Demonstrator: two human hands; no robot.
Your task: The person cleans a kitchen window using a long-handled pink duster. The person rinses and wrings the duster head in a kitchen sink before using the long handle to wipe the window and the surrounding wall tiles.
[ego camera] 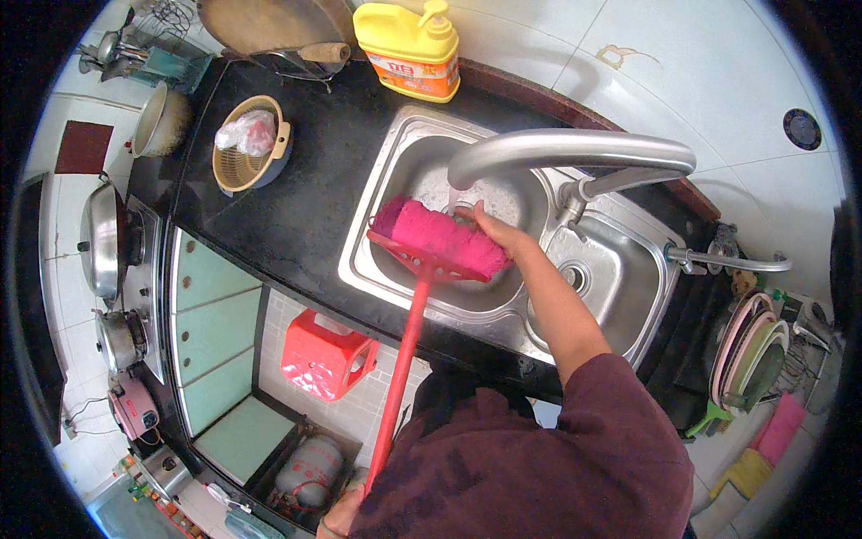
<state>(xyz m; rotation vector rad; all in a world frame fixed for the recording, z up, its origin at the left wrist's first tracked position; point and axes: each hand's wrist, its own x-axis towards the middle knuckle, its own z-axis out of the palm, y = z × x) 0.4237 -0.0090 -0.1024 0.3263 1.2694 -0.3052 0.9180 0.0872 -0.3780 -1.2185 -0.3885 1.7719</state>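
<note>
A mop with a pink fabric head point(451, 236) on a red plastic frame lies slanted over the larger steel sink basin point(417, 162). My right hand point(495, 229) reaches over this basin and touches the far side of the pink head; part of the hand is hidden behind the fabric. Water runs from the curved steel faucet point(572, 149) beside my fingers. Down at the picture's bottom edge, my left hand point(345, 510) is closed around the red mop handle point(404, 357), partly cut off by the frame and my shirt.
Behind the sink stands a yellow detergent jug point(407, 50). A beige basket point(250, 176) with a plastic bag sits on the black counter point(316, 148). The smaller basin point(613, 269) adjoins on the right, with stacked plates point(751, 343) beyond. A red stool point(313, 357) stands below.
</note>
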